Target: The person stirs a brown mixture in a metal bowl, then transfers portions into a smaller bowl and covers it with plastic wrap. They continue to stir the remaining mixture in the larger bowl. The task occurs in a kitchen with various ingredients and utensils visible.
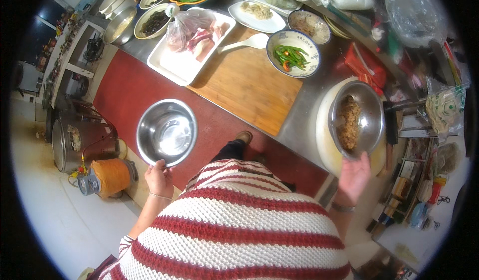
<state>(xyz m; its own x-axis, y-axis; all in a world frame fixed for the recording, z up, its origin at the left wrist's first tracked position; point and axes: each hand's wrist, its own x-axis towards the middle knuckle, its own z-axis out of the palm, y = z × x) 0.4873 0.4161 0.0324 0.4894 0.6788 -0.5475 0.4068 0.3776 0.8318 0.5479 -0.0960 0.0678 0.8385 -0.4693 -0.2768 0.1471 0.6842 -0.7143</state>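
Note:
My left hand [160, 179] grips the rim of a shiny steel bowl [149, 132] with nothing in it, held out over the red floor. On the other side, my right hand [355, 174] has the near rim of a second steel bowl [375, 109] between thumb and fingers. Brown, crumbly food [348, 124] lies inside that bowl, which is tilted. Beneath it is a thick round white chopping block [325, 141]; whether the bowl rests on the block I cannot tell.
A wooden board [247, 89] lies on the steel counter [299, 134]. Around it are a white tray [170, 64] of raw meat, a white spoon [258, 40] and a bowl of green peppers [293, 57]. A gas cylinder [112, 177] stands at the left.

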